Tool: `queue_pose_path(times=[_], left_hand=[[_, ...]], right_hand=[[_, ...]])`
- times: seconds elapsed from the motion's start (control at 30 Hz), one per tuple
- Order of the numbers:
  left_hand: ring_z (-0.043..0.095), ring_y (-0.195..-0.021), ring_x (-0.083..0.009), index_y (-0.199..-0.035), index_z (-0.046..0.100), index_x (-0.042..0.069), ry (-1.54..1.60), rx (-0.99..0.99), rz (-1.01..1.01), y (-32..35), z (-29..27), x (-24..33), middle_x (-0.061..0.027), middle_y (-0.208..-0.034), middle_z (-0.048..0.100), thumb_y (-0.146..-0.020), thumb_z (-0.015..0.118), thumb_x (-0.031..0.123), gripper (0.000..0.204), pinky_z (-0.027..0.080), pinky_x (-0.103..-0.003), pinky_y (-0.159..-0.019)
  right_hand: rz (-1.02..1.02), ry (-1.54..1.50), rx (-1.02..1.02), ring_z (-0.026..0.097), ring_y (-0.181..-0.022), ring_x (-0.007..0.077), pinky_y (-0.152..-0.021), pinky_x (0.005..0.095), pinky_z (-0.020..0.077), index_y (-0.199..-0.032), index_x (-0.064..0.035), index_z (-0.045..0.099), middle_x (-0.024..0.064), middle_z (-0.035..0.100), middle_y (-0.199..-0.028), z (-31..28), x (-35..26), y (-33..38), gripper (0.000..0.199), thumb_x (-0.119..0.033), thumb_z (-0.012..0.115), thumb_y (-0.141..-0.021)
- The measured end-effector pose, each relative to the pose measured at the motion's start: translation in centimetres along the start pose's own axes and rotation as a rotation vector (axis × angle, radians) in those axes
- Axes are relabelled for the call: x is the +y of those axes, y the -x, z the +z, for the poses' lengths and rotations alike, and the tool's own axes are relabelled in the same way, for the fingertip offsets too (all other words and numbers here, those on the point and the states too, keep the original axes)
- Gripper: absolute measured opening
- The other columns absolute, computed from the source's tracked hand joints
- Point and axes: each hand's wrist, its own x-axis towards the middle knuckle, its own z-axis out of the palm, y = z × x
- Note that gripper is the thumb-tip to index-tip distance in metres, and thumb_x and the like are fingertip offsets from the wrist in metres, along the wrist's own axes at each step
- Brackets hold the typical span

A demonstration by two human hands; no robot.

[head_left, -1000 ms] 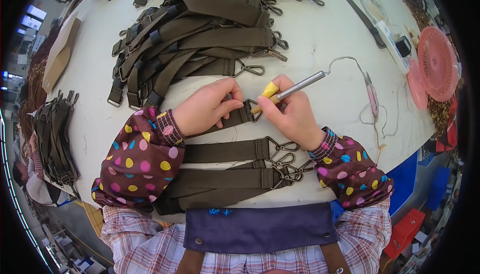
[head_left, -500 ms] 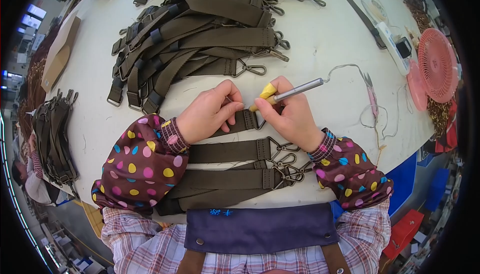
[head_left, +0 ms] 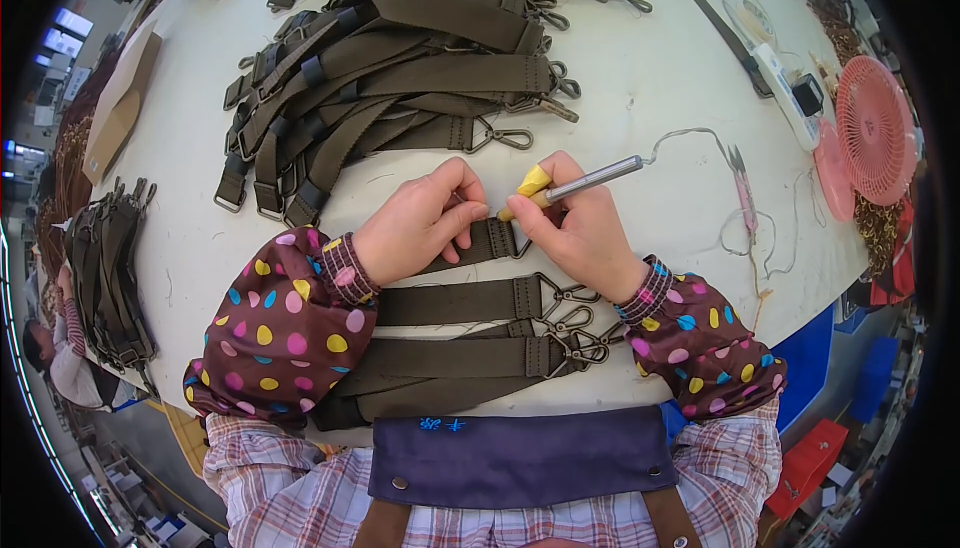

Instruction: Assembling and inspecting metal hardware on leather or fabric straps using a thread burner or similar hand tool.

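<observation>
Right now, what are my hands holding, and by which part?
Your right hand holds the corded silver pen-like tool by its front end. Your left hand is at the dark strap; its grip is unclear.

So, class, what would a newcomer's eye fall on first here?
Probably first on the brightly spotted sleeves, left and right below the centre. Next might come the pen-shaped metal tool in the right hand's fingers, near the centre, then the pile of dark straps at the top and the pink fan at the far right.
</observation>
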Motion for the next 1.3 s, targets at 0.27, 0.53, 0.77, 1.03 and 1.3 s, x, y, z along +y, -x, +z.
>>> queue_pose_path(times=[0.27,0.53,0.77,1.03,1.3], left_hand=[[0.057,-0.067,-0.0161,-0.094,0.048,0.003,-0.414,0.013,0.162,0.8,-0.6,0.3,-0.0072,-0.081,0.053,-0.087,0.061,0.013,0.017,0.048,-0.031,-0.059],[0.059,-0.073,-0.0239,-0.087,0.053,0.003,-0.373,0.044,0.248,0.4,-0.3,-0.2,-0.0112,-0.083,0.054,-0.083,0.062,0.009,0.012,0.047,-0.033,-0.065],[0.057,-0.070,-0.0219,-0.088,0.052,0.001,-0.322,0.061,0.216,0.1,-0.2,0.0,-0.0109,-0.083,0.053,-0.085,0.061,0.009,0.012,0.046,-0.032,-0.064],[0.056,-0.071,-0.0217,-0.089,0.053,0.002,-0.294,0.055,0.156,0.2,-0.1,0.4,-0.0107,-0.082,0.053,-0.086,0.061,0.010,0.012,0.046,-0.032,-0.065],[0.056,-0.071,-0.0200,-0.089,0.053,0.003,-0.313,-0.050,0.181,0.5,-0.9,0.6,-0.0100,-0.083,0.053,-0.084,0.064,0.014,0.017,0.046,-0.031,-0.065]], right_hand=[[-0.042,-0.071,0.080,0.046,-0.051,0.0043,-0.047,0.0217,0.0365,-0.087,-0.0037,0.047,-0.0003,0.052,-0.061,0.1,0.3,0.2,0.018,-0.012,0.063,-0.084],[0.003,-0.054,0.089,0.046,-0.050,0.0054,-0.047,0.0223,0.0369,-0.086,-0.0037,0.046,0.0005,0.051,-0.061,-0.1,0.1,0.2,0.019,-0.012,0.063,-0.084],[0.006,-0.067,0.072,0.049,-0.050,0.0085,-0.047,0.0241,0.0388,-0.087,-0.0034,0.046,0.0025,0.053,-0.061,0.1,0.5,0.1,0.020,-0.014,0.063,-0.084],[0.020,-0.031,0.058,0.050,-0.049,0.0098,-0.047,0.0250,0.0391,-0.087,-0.0031,0.046,0.0036,0.054,-0.061,0.0,0.2,0.1,0.021,-0.015,0.063,-0.084],[-0.024,-0.031,0.087,0.049,-0.051,0.0060,-0.048,0.0222,0.0380,-0.089,-0.0033,0.048,0.0008,0.053,-0.063,-0.4,0.3,0.2,0.019,-0.014,0.063,-0.085]])
